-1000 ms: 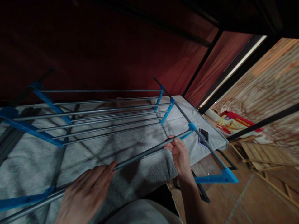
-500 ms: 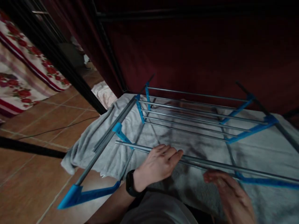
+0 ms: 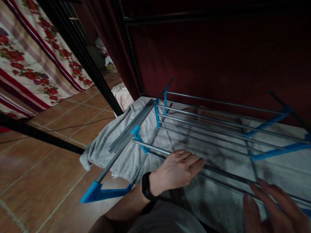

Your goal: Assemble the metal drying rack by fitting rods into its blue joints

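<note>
Gripping a grey rod [image 3: 155,148], the left hand [image 3: 181,169] lies over it with fingers curled down round the metal, a black watch [image 3: 146,186] on the wrist. The right hand [image 3: 279,207] is at the lower right, partly cut off by the edge, its thumb and fingers wide apart; it is near the rod's right stretch, but I cannot tell whether it touches. The rod slants across the near side of the rack [image 3: 111,162], its left end beside a blue bracket [image 3: 138,137]; whether that end is seated there I cannot tell. Just below runs a 2nd rod [image 3: 218,182], roughly parallel. Behind, more grey bars [image 3: 201,139] span the rack between blue end pieces. Several loose tubes [image 3: 132,126] lie bunched along its left side, over a grey towel [image 3: 104,147] that hangs toward the tiled floor [image 3: 60,181]. A blue corner piece [image 3: 91,193] caps the side bar at the lower left. Beyond stand a dark red curtain [image 3: 206,64], a black post [image 3: 82,55] and a floral cloth [image 3: 26,64].
</note>
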`<action>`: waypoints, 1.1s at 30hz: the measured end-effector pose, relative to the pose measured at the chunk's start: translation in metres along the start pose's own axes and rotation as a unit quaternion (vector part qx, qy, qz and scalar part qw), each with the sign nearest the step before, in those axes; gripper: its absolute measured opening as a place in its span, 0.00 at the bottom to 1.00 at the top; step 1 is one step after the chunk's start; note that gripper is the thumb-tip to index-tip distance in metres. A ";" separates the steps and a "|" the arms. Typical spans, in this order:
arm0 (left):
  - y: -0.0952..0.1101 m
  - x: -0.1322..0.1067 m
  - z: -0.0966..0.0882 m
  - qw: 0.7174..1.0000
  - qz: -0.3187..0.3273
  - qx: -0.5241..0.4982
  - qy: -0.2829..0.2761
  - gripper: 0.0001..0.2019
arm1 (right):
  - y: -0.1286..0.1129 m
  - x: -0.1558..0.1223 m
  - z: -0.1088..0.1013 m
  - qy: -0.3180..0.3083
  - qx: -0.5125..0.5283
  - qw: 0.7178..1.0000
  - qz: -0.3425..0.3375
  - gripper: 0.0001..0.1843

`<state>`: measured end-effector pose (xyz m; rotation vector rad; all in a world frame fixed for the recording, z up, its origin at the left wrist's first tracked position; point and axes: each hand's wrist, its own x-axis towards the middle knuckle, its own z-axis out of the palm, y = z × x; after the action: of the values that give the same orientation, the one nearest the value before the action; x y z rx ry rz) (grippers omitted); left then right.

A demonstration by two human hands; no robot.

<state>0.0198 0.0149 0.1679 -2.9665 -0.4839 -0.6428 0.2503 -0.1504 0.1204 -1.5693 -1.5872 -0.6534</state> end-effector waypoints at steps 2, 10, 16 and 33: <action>0.000 0.002 -0.001 1.000 0.000 0.002 0.000 0.14 | -0.007 0.012 0.009 -0.014 -0.043 0.999 -0.007 0.38; -0.003 0.006 -0.003 1.000 0.008 0.001 -0.003 0.14 | 0.007 0.036 0.025 -0.109 -0.029 0.985 -0.134 0.33; -0.002 0.007 -0.003 1.000 0.000 -0.001 -0.004 0.14 | 0.010 0.044 0.033 -0.123 -0.059 0.969 -0.204 0.24; -0.041 -0.060 -0.055 0.884 -0.386 0.158 0.209 0.17 | 0.017 0.039 0.032 -0.130 -0.072 0.968 -0.203 0.24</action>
<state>-0.0664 0.0294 0.1928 -2.1540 -1.5587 -1.0845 0.2643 -0.1010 0.1319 -1.4890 -2.1319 -0.8217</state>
